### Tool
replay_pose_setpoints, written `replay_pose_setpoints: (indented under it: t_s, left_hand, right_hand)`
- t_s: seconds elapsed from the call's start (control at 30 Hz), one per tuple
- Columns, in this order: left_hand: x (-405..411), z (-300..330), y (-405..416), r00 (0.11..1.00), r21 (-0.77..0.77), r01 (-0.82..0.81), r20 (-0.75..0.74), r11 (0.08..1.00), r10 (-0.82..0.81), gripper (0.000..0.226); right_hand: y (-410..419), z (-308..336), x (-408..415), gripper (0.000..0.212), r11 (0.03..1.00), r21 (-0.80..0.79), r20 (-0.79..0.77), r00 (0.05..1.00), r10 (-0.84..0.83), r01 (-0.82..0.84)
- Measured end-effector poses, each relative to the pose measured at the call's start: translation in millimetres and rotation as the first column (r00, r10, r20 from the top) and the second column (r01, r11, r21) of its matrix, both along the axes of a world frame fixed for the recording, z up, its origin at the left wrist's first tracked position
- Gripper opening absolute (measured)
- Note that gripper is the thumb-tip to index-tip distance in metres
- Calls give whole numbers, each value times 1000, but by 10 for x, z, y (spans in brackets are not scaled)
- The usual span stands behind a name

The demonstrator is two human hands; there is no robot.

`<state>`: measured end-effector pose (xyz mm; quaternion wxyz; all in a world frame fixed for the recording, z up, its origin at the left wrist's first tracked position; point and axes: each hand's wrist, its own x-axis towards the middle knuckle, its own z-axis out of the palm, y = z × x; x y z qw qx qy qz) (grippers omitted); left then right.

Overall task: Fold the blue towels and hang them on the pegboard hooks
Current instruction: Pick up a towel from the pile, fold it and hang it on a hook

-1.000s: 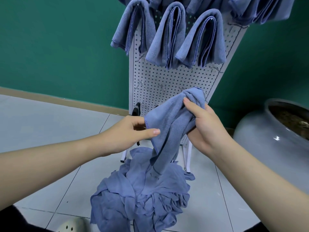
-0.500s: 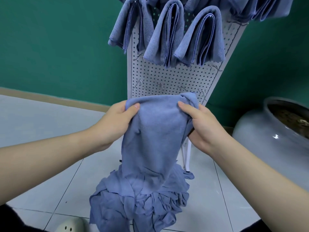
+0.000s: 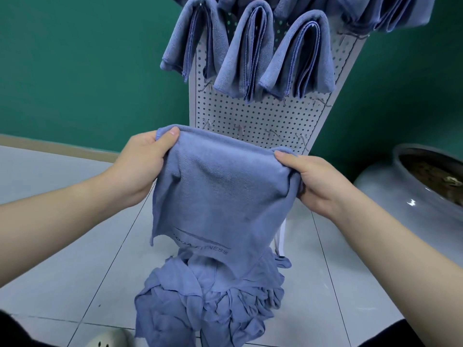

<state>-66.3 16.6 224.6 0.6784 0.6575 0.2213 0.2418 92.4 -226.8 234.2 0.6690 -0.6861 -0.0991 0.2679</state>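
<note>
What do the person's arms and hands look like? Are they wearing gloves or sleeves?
No gloves and no sleeves in view. Both forearms are bare all the way to the picture's edge. The left hand and right hand are bare too, with short, plain fingernails. No rings, watch or bracelets show.

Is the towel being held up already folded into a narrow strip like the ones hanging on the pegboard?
No. The held towel is spread flat between the left hand and right hand, unlike the hanging folded towels.

Plain indoor room: green wall (image 3: 75, 71), tiled floor (image 3: 62, 246), large ceramic jar (image 3: 400, 209).
</note>
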Motion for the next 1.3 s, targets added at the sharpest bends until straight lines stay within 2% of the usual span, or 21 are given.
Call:
replay_pose_setpoints:
  t_s: [0.03, 0.3, 0.4, 0.5, 0.57, 0.67, 0.83, 0.97, 1.07, 1.2, 1.3]
  left_hand:
    - [-1, 2, 16, 1000, 6, -9, 4, 1000, 9, 31]
    - [-30, 61, 134, 997, -22, -59, 47, 998, 60, 31]
    - [-40, 102, 150, 997, -37, -36, 71, 999, 39, 32]
    - [-54, 115, 138, 995, -40, 43, 88, 998, -40, 36]
    - [-50, 116, 114, 993, -34, 74, 100, 997, -70, 36]
    - [-22, 111, 107, 992, -31, 82, 103, 996, -79, 36]
    - [22, 65, 120, 996, -21, 80, 41, 997, -79, 48]
    - [41, 9, 106, 998, -41, 54, 27, 998, -53, 45]
    - [21, -33, 114, 1000, 28, 3, -1, 1000, -3, 34]
    - [-6, -55, 96, 999, 134, -30, -27, 990, 34, 28]
    - [2, -68, 106, 998, 169, -60, -18, 984, 64, 25]
  right_hand:
    - [-10, -3, 27, 42, 1000, -4, -11, 1000, -16, 16]
    - [-93, 19, 236, 23, 996, 37, -41, 996, -81, 82]
    - [-131, 70, 303, 14, 983, 130, -76, 990, -119, 128]
    - [-173, 75, 360, 11, 973, 217, -54, 997, -62, 72]
    - [-185, 68, 369, 11, 974, 227, 20, 1000, -3, -2]
    - [-172, 38, 380, 20, 983, 176, 171, 985, 23, -54]
    - [-147, -21, 434, 20, 999, 34, 319, 947, -26, 16]
    - [-171, -38, 497, 28, 998, -51, 331, 944, -13, 32]
    - [-206, -39, 521, 39, 994, -67, 319, 946, -65, 91]
    - [-273, -53, 550, 25, 994, -54, 247, 966, -78, 94]
    - [-280, -69, 558, 25, 996, -53, 221, 973, -59, 73]
